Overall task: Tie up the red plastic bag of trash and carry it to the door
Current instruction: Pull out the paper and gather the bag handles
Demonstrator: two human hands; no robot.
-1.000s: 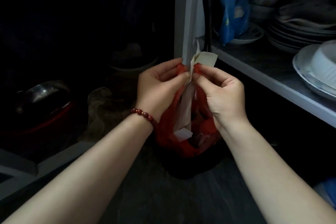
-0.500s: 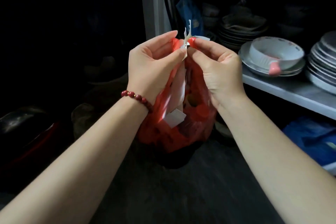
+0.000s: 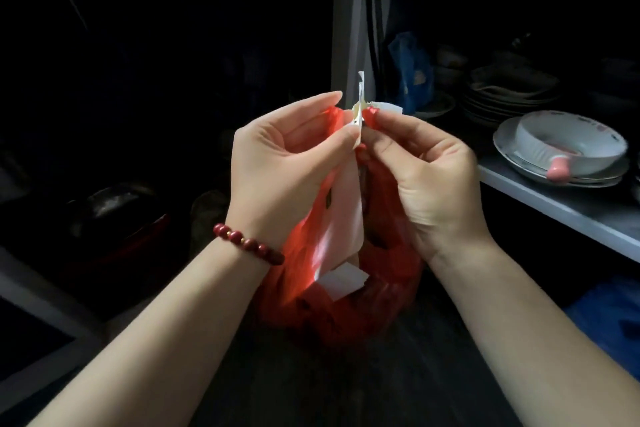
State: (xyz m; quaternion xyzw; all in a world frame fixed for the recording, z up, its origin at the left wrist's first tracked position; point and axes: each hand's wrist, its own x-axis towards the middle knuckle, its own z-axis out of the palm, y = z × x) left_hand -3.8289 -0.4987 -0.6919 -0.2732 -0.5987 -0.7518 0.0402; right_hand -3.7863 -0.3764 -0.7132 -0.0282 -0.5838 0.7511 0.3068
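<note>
tying step at its start: the thin red plastic bag of trash [image 3: 379, 291] is held between both hands.
left hand [image 3: 287, 166] and right hand [image 3: 427, 180] each have a grip clamped on the bag's top edge; next, likely cross and knot the ends past the long white paper strip [image 3: 341, 218]. the bag's base is lost in shadow.

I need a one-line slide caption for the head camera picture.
Left hand and right hand pinch the top of the red plastic bag beside a shelf of plates.
</note>
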